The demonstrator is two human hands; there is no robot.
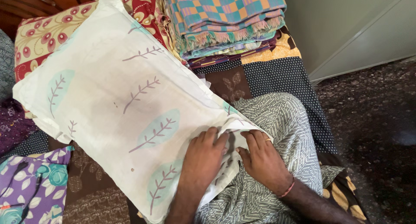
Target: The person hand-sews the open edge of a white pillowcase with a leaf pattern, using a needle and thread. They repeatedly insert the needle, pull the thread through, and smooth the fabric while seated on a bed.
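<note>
A white pillow (pixel 117 90) in a cover printed with pale green leaves and purple twigs lies slanted across my lap and the bed. My left hand (pixel 203 157) presses flat on the cover near its open end, fingers together. Just to its right, my right hand (pixel 262 159) pinches the cover's open edge (pixel 236 122), which is folded back over my knee. A red thread band circles my right wrist. My leg is wrapped in a grey-green zigzag patterned cloth (pixel 281 120).
A stack of folded checked and fringed blankets (pixel 225 20) sits at the head of the bed. A red floral pillow (pixel 39 38) lies behind the white one. A purple floral cloth (pixel 37 189) is at the lower left. Dark speckled floor (pixel 372 120) lies to the right.
</note>
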